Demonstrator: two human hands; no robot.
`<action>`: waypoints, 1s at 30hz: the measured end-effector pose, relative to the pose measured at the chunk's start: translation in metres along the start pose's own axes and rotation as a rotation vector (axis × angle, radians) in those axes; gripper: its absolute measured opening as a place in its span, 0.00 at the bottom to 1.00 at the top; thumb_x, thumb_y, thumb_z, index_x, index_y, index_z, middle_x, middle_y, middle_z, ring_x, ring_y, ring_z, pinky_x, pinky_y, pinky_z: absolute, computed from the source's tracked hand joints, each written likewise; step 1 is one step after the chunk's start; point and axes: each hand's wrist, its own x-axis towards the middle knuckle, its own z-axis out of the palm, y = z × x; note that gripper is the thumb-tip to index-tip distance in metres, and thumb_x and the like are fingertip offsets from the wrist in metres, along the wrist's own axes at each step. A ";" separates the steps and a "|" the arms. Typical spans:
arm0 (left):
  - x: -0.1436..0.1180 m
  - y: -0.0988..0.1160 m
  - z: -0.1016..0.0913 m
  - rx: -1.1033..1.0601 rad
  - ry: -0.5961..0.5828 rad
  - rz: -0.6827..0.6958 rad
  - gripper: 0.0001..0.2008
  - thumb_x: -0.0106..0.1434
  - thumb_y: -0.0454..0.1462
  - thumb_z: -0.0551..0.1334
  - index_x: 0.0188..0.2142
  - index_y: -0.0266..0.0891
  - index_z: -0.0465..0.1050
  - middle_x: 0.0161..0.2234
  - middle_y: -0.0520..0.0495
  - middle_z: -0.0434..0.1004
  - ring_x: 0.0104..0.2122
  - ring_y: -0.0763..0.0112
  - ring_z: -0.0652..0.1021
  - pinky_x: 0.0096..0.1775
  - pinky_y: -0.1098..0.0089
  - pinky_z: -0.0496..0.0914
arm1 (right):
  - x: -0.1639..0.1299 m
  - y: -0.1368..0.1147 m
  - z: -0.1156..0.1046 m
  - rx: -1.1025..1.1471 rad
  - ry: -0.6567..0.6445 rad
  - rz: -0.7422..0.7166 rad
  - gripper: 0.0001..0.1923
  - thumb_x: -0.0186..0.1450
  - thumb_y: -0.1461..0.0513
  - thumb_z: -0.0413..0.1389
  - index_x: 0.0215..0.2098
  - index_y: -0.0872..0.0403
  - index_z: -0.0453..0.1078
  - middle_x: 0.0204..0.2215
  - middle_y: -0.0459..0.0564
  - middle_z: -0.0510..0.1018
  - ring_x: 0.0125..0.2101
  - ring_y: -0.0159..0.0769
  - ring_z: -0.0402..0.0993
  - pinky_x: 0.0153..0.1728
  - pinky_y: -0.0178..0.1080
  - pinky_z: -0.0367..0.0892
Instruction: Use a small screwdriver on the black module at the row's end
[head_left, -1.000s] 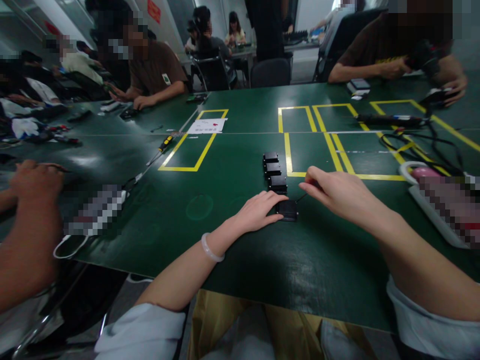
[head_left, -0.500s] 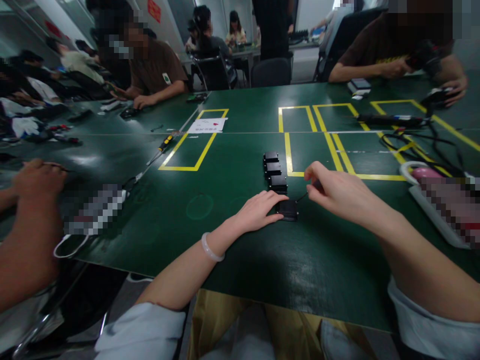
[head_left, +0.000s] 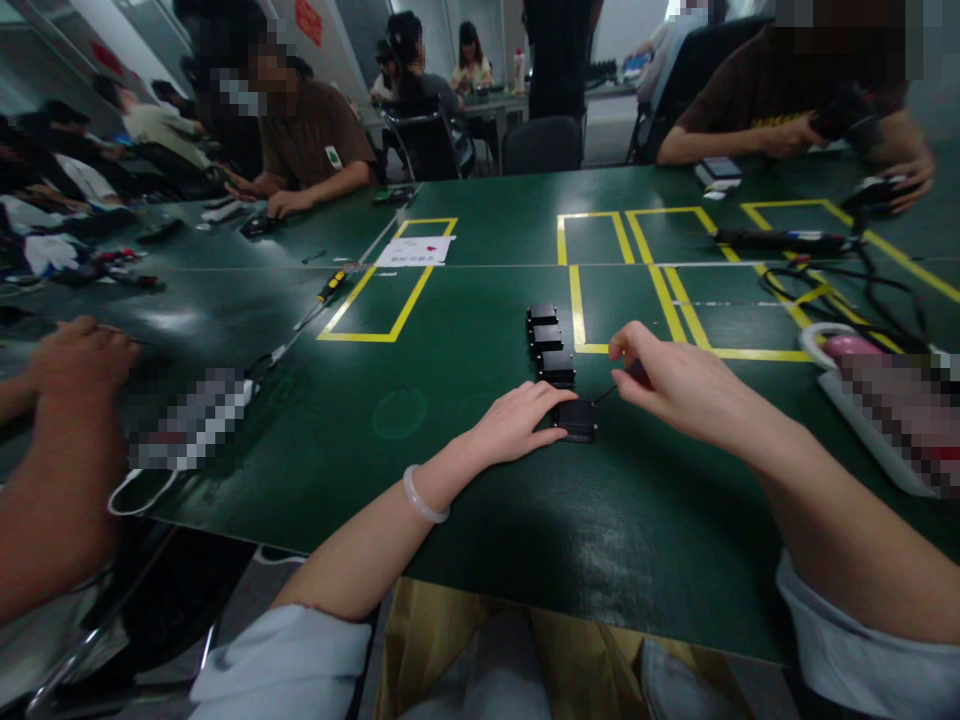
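- Left hand [head_left: 517,425] lies flat on the green bench [head_left: 450,520], fingertips pressed against the left edge of the nearest black box [head_left: 577,419]; the grip is loose and open, bracing the box rather than holding it.
- Right hand [head_left: 675,385] comes in from three o'clock, thumb and forefinger pinched together on a thin dark tool [head_left: 611,392] whose tip angles down toward the box's upper right corner. It looks like a small screwdriver or probe, though at this size I can't be sure.
- The box sits at the near end of a row; three more black boxes [head_left: 546,340] run away from it toward twelve o'clock, just left of the yellow tape outline [head_left: 577,310].
- To do this well, in my view: keep that left hand firm so the box can't slide on the smooth bench, and bring the tip in steady and shallow so it doesn't skid off the corner.
- Mind the neighbour: the next box stands just behind, almost touching, so the tool's swing should stay on the right side.
- Off at ten o'clock a yellow-handled screwdriver [head_left: 324,295] lies on the bench, well apart.
- A co-worker's fist [head_left: 79,355] rests at nine o'clock, clear of the work.
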 end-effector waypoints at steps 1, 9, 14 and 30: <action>0.000 0.000 0.000 0.000 -0.002 0.000 0.21 0.68 0.44 0.58 0.59 0.46 0.60 0.50 0.45 0.69 0.48 0.61 0.71 0.49 0.61 0.68 | 0.000 -0.001 0.000 -0.006 0.004 0.004 0.10 0.66 0.57 0.47 0.44 0.52 0.60 0.27 0.46 0.75 0.25 0.36 0.69 0.24 0.35 0.51; 0.000 -0.001 0.002 -0.001 0.005 -0.003 0.21 0.68 0.44 0.58 0.58 0.46 0.60 0.51 0.45 0.69 0.48 0.60 0.71 0.49 0.61 0.68 | 0.002 0.000 0.001 -0.065 -0.005 0.030 0.11 0.69 0.53 0.44 0.38 0.51 0.61 0.23 0.46 0.73 0.23 0.36 0.67 0.23 0.36 0.48; 0.000 -0.001 0.001 -0.005 0.000 -0.004 0.21 0.68 0.44 0.58 0.58 0.46 0.60 0.51 0.45 0.69 0.48 0.60 0.70 0.49 0.61 0.68 | 0.001 0.005 0.001 0.023 -0.008 -0.018 0.07 0.67 0.57 0.47 0.42 0.51 0.59 0.25 0.45 0.73 0.24 0.35 0.68 0.24 0.35 0.50; 0.001 0.000 0.000 -0.011 -0.007 -0.005 0.21 0.68 0.44 0.58 0.59 0.46 0.60 0.51 0.45 0.69 0.48 0.60 0.71 0.49 0.60 0.68 | 0.000 0.001 -0.003 -0.002 0.002 -0.015 0.09 0.68 0.57 0.46 0.43 0.52 0.60 0.27 0.47 0.74 0.24 0.35 0.67 0.24 0.36 0.51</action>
